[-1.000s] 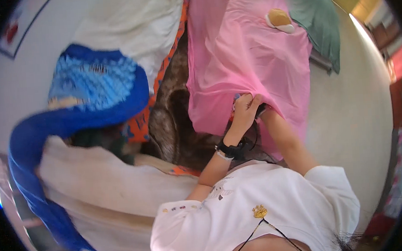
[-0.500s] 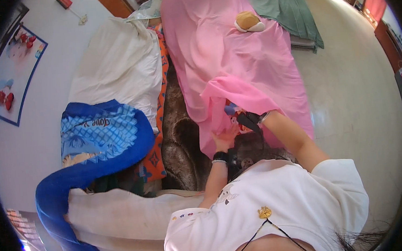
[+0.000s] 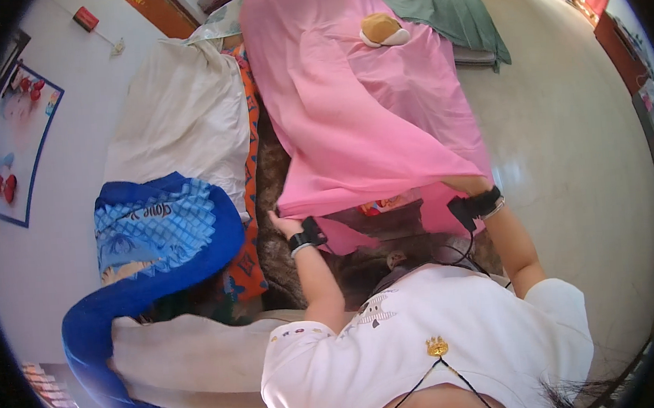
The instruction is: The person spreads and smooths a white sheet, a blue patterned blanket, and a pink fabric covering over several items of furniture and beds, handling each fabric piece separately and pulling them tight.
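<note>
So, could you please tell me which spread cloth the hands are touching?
The pink cloth: the left hand and right hand touch its near edge, while the white cloth, green cloth and blue cloth lie untouched.

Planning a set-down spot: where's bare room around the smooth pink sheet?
Widest: pale glossy floor, between the smooth pink sheet and dark brown furniture. Also the wrinkled white sheet beyond the blue patterned cloth. Crowded: the pink sheet's near edge, where left hand and right hand hold it over brown furry fabric.

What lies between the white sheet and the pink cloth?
In the head view, an orange patterned strip, then brown plush fabric, separate white sheet from pink cloth.
</note>
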Motion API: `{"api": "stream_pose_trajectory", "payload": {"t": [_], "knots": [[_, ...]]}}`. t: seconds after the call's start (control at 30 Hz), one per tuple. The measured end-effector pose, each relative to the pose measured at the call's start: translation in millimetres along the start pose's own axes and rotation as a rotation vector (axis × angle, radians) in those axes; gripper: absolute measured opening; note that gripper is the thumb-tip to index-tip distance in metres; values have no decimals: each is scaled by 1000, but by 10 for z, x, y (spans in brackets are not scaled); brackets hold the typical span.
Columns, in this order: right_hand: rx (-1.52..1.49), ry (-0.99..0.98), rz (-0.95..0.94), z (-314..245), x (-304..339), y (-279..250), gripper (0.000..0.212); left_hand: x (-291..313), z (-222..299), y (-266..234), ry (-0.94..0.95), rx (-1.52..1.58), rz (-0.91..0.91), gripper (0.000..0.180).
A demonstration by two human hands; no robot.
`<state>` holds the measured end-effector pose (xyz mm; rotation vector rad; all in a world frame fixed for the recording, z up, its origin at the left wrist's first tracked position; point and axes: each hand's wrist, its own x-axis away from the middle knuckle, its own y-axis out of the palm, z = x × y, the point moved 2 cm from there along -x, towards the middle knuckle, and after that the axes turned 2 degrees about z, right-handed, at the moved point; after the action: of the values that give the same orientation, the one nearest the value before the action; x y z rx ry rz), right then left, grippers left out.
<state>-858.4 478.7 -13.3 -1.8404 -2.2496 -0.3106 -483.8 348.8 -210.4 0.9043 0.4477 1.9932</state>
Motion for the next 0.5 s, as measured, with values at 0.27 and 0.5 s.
{"api": "stream_pose_trajectory", "payload": {"t": [0.27, 0.5], "knots": [[-125, 136, -92, 533, 60, -179, 22, 521, 495, -502, 88, -59, 67, 44], [-279, 169, 97, 321, 34, -125, 13, 609, 587, -799, 117, -257, -48, 30]]}}
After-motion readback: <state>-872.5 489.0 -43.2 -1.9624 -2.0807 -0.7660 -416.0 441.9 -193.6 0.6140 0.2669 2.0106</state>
